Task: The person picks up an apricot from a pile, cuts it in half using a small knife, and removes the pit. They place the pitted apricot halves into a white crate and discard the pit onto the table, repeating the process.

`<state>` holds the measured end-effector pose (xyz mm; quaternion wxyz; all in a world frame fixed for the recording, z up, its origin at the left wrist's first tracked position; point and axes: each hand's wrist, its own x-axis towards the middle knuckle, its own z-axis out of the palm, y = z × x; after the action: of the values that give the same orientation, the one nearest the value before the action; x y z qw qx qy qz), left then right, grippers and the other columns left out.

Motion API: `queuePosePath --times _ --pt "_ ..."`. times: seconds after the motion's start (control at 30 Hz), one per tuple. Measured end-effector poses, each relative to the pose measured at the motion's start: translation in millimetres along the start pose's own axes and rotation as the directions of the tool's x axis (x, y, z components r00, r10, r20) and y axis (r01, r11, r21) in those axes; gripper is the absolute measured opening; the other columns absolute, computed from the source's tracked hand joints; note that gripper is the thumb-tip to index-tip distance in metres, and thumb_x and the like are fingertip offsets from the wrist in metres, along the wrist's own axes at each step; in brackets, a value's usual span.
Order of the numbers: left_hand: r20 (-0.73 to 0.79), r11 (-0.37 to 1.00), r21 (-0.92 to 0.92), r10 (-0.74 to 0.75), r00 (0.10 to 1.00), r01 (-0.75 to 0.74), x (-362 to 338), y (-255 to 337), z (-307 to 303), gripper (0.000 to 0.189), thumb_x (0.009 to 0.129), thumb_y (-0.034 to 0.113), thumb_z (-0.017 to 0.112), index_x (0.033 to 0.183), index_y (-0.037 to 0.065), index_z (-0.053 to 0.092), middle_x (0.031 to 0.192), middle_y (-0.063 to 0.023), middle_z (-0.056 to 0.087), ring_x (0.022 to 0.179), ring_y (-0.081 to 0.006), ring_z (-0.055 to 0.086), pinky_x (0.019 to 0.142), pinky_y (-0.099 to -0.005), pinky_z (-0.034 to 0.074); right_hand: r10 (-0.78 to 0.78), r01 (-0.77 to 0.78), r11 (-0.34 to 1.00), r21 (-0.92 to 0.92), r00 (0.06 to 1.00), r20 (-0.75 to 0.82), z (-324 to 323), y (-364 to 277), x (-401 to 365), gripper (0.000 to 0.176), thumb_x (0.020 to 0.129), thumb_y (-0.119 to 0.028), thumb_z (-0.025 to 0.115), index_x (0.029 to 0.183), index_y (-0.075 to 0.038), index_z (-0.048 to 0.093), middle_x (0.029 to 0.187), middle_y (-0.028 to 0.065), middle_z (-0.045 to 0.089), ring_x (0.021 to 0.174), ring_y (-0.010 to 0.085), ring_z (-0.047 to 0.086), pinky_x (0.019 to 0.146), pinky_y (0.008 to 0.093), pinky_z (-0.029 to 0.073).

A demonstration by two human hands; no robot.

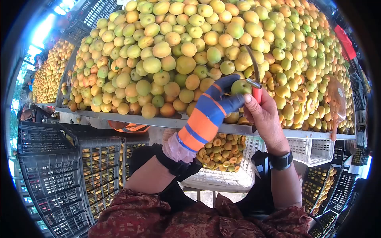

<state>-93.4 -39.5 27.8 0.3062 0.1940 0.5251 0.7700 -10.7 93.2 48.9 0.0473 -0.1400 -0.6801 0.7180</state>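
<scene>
My left hand, in a blue and orange striped glove, is closed around a green apricot at the front of the fruit heap. Bare and wearing a watch at the wrist, my right hand grips a curved knife by its red handle. The thin blade points up and away from me, past the right side of the apricot. My right thumb rests against or very near the fruit. Beyond both hands lies a large heap of yellow and green apricots.
A metal table edge runs across in front of me. Below it, a white crate holds halved apricots. Black crates stand at left, more black crates at right. A brownish plastic bag hangs over the right edge.
</scene>
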Motion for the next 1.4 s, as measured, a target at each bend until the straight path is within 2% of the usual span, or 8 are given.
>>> queuePosePath --times 0.03,0.27,0.37,0.47,0.7,0.77,1.1,1.4 --pt "-0.004 0.975 -0.213 -0.06 0.998 0.058 2 -2 0 0.041 0.088 0.016 0.057 0.126 0.006 0.045 0.105 -0.0047 0.058 0.084 -0.0126 0.057 0.069 -0.0254 0.049 -0.001 0.001 1.0 0.0 1.0 -0.001 1 0 -1 0.031 0.09 -0.028 0.057 0.106 -0.002 0.052 0.08 -0.0023 0.054 0.07 0.005 0.05 0.062 0.019 0.041" --pt "0.027 0.863 -0.495 -0.097 0.995 0.098 1 6 -7 0.037 0.092 0.026 0.049 0.123 0.005 0.047 0.102 -0.005 0.059 0.08 -0.0124 0.057 0.067 -0.0259 0.047 -0.036 0.036 0.999 0.02 0.999 -0.025 14 2 -3 0.025 0.093 -0.028 0.052 0.103 -0.005 0.049 0.074 -0.0037 0.046 0.066 0.0033 0.043 0.057 0.0163 0.036" --pt "-0.006 0.911 -0.407 -0.073 0.997 0.065 -1 15 -4 0.038 0.091 0.025 0.052 0.122 0.004 0.047 0.101 -0.0054 0.059 0.079 -0.0121 0.057 0.068 -0.0267 0.046 -0.249 0.251 0.968 0.006 0.96 -0.131 16 4 -2 0.028 0.096 -0.032 0.042 0.106 -0.006 0.048 0.064 -0.004 0.042 0.052 0.003 0.036 0.045 0.0165 0.025" --pt "-0.029 0.99 -0.117 0.078 0.997 -0.081 9 19 -18 0.039 0.09 0.023 0.055 0.122 0.003 0.047 0.096 -0.0066 0.06 0.075 -0.0137 0.058 0.067 -0.0254 0.047 -0.237 0.232 0.971 -0.065 0.966 -0.104 13 2 -5 0.027 0.096 -0.032 0.042 0.1 -0.007 0.05 0.063 -0.0044 0.042 0.051 0.0026 0.035 0.044 0.0165 0.025" --pt "0.0 0.993 0.003 0.121 0.993 -0.121 5 31 -29 0.039 0.091 0.024 0.053 0.122 0.002 0.047 0.099 -0.0077 0.06 0.083 -0.0148 0.06 0.07 -0.0256 0.049 -0.235 0.226 0.966 -0.129 0.97 -0.06 -3 1 -14 0.031 0.094 -0.033 0.047 0.102 -0.003 0.052 0.066 -0.005 0.042 0.057 0.0022 0.036 0.049 0.0168 0.028" --pt "0.0 0.984 0.096 0.15 0.989 -0.149 4 32 -30 0.039 0.091 0.024 0.053 0.123 0.002 0.048 0.1 -0.008 0.061 0.086 -0.0151 0.06 0.07 -0.025 0.049 -0.332 0.297 0.88 -0.372 0.943 -0.032 -5 5 -11 0.028 0.093 -0.029 0.051 0.1 -0.002 0.052 0.066 -0.0062 0.041 0.059 0.0027 0.034 0.051 0.0172 0.029" --pt "0.057 0.968 0.198 0.148 0.987 -0.157 5 37 -39 0.039 0.09 0.024 0.055 0.121 0.002 0.049 0.101 -0.0071 0.061 0.084 -0.0158 0.062 0.067 -0.0221 0.047 -0.4 0.339 0.781 -0.525 0.916 -0.003 -8 -3 -11 0.019 0.089 -0.021 0.058 0.092 -0.002 0.055 0.071 0.0078 0.06 0.062 0.0142 0.055 0.06 0.0253 0.045" --pt "0.08 0.968 0.201 0.136 0.987 -0.15 6 40 -36 0.034 0.086 0.016 0.06 0.116 0.004 0.053 0.104 -0.0034 0.059 0.091 -0.0084 0.055 0.075 -0.0203 0.045 -0.316 0.249 0.777 -0.579 0.949 -0.016 -6 -6 -11 0.02 0.089 -0.022 0.058 0.089 -0.002 0.055 0.068 0.0078 0.058 0.062 0.0117 0.053 0.059 0.0262 0.044"
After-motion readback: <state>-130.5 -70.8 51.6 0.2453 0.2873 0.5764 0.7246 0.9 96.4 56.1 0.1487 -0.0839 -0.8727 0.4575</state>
